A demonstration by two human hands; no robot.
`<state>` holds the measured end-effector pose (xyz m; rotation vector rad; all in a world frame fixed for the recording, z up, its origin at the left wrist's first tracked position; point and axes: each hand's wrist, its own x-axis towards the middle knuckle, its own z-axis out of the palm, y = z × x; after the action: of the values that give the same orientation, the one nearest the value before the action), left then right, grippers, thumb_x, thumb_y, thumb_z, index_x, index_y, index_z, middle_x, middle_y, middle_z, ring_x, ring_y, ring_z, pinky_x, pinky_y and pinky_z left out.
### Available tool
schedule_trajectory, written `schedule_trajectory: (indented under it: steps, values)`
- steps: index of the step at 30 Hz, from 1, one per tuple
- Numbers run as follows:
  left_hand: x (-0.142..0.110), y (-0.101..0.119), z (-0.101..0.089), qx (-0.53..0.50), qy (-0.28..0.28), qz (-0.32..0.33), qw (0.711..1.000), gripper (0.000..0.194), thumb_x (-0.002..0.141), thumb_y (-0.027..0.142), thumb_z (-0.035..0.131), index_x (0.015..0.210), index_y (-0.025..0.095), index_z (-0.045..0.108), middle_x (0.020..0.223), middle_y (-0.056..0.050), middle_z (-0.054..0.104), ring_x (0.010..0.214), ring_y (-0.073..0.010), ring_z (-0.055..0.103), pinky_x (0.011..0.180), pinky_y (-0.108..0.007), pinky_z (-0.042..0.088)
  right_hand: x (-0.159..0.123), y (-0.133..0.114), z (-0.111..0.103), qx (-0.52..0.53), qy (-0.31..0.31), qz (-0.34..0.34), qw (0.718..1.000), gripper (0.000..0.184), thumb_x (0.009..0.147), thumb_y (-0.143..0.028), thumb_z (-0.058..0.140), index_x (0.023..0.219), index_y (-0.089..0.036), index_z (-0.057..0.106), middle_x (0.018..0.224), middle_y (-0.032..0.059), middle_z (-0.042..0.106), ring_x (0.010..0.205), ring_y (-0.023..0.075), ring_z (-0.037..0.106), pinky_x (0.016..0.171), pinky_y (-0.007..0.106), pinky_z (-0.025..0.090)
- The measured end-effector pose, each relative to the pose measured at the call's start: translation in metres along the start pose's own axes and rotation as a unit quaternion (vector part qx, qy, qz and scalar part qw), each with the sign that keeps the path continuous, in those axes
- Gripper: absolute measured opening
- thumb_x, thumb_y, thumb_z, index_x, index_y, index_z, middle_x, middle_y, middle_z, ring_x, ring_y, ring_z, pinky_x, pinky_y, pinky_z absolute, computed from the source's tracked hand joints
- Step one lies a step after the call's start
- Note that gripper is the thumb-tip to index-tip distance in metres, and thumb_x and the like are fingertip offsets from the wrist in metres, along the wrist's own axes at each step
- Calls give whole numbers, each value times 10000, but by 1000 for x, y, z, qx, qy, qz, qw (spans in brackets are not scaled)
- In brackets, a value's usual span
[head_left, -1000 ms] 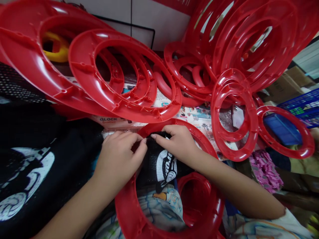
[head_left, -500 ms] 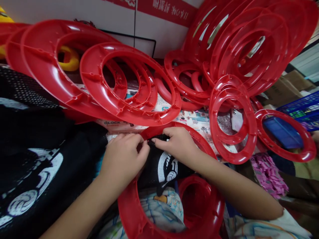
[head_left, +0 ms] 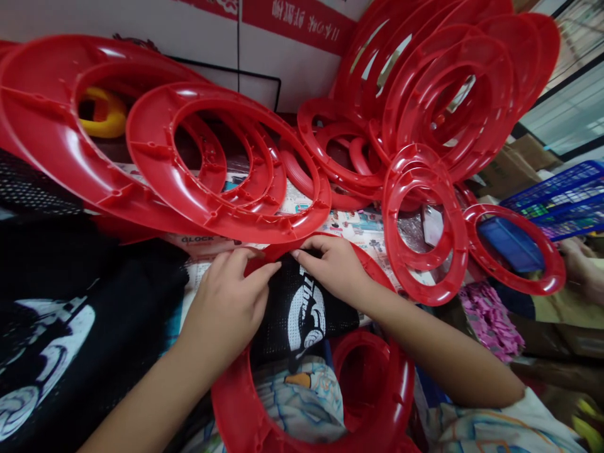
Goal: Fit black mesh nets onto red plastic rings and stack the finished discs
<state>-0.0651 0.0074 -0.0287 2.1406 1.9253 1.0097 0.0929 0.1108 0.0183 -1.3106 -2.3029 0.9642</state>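
A black mesh cloth (head_left: 278, 321) with a white ball print and lettering lies across a red plastic ring (head_left: 231, 402) in front of me. My right hand (head_left: 336, 269) pinches the cloth's upper edge between thumb and fingers, by the ring's far rim. At the cloth's upper left edge is my left hand (head_left: 231, 292). Its thumb reaches along that edge, a little apart from the index finger, while the other fingers curl against the cloth. What lies under these fingers is hidden. A smaller red round part (head_left: 363, 371) shows below the cloth, inside the ring.
More black printed cloth (head_left: 127, 296) is heaped at left. Red rings (head_left: 226, 220) lean in rows behind my hands, with a tall stack (head_left: 401, 82) at back right. A blue basket (head_left: 561, 195) and another person's hand (head_left: 582, 270) are at right.
My hands have moved slightly apart, and the left thumb has straightened away from its index finger. More of the cloth's print shows between them. The view has turned a little right.
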Motion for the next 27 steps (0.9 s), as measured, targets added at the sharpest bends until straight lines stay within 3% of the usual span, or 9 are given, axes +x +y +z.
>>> schedule_trajectory:
  steps: [8, 15, 21, 27]
  values:
    - [-1, 0, 2, 42, -52, -9, 998, 426, 887, 155, 399, 1231, 208, 644, 1003, -134, 553, 919, -293, 506, 798, -472, 491, 3, 0, 2, -12, 6, -10, 1000, 102, 814, -146, 635, 758, -162, 719, 743, 4, 723, 691, 121, 623, 680, 240, 441]
    - [-1, -1, 3, 51, -58, -13, 997, 427, 890, 179, 393, 1240, 223, 634, 1013, -131, 550, 912, -280, 500, 796, -452, 490, 2, -1, 0, -42, -1, -21, 999, 82, 810, -150, 648, 789, -163, 726, 795, 22, 736, 737, 140, 645, 716, 257, 455]
    - [-1, 0, 2, 48, -67, -23, 996, 422, 884, 176, 392, 1222, 215, 641, 1026, -133, 558, 910, -281, 502, 798, -443, 486, 0, 1, -1, -46, -7, -74, 996, 60, 816, -168, 660, 824, -172, 720, 839, 27, 726, 801, 151, 643, 769, 267, 459]
    - [-2, 0, 2, 44, -69, -25, 996, 425, 887, 181, 385, 1229, 220, 634, 1051, -138, 562, 925, -288, 509, 797, -448, 483, 0, 3, 0, -48, -1, -51, 998, 47, 812, -162, 657, 801, -178, 700, 825, 21, 713, 792, 149, 628, 765, 267, 450]
